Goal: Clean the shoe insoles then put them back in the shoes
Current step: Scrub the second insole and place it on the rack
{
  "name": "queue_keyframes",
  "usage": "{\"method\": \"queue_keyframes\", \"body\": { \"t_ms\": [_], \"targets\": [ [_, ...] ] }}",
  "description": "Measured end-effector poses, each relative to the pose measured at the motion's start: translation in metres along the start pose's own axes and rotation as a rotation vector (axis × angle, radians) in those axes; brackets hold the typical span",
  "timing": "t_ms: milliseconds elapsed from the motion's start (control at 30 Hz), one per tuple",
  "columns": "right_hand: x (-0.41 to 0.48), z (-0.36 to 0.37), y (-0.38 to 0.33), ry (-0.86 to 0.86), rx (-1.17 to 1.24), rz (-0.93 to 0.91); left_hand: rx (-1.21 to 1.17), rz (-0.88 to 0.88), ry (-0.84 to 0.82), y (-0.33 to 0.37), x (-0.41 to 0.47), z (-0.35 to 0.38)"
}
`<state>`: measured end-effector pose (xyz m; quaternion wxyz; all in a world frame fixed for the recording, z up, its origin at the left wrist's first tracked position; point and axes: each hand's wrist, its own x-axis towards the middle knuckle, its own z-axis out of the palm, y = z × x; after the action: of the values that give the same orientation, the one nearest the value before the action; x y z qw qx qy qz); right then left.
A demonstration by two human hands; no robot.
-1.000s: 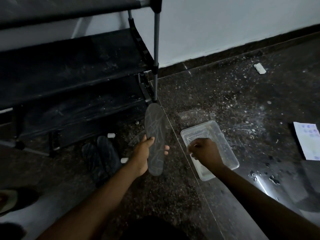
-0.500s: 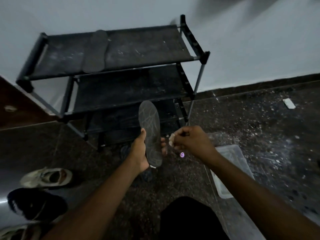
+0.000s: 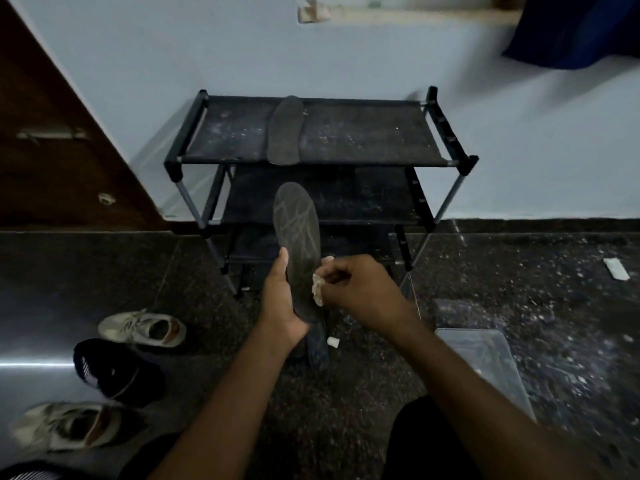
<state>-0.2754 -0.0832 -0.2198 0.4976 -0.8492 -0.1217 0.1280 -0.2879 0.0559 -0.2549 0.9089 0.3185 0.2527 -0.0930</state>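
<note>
The left hand (image 3: pixel 281 308) holds a dark insole (image 3: pixel 296 244) upright in front of the person. The palm is behind the heel part and the thumb lies along the left edge. The right hand (image 3: pixel 362 294) pinches a small pale cloth (image 3: pixel 317 289) between curled fingers, and the cloth touches the right edge of this insole, near its lower half. Pale lines show on the front part of the insole.

A second insole (image 3: pixel 285 135) lies flat on the top shelf of the black shoe rack (image 3: pixel 363 136), which stands against the wall.

On the floor (image 3: pixel 173 271) to the right there is a clear plastic tub (image 3: pixel 485 355), near the right forearm. I cannot tell what is in it; only faint streaks show on its bottom.

To the left three shoes stand on the floor: a pale sneaker (image 3: pixel 142 328), a black shoe (image 3: pixel 116 370) and another pale sneaker (image 3: pixel 69 424). The openings of the pale ones face up, but they are too dark to tell if something is inside.
</note>
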Motion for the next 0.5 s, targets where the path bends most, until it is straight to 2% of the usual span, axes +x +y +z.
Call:
{"method": "queue_keyframes", "body": {
  "t_ms": [233,400,500],
  "targets": [
    [-0.013,0.039,-0.007,0.048,-0.226,-0.119,0.020,0.006,0.024,0.017,0.002,-0.011],
    [-0.012,0.044,-0.006,0.089,-0.218,-0.196,0.039,-0.010,-0.018,0.026,0.005,-0.005],
    [-0.011,0.042,-0.001,0.132,-0.175,-0.173,0.038,-0.038,-0.060,0.029,0.006,-0.001]
  ]
}}
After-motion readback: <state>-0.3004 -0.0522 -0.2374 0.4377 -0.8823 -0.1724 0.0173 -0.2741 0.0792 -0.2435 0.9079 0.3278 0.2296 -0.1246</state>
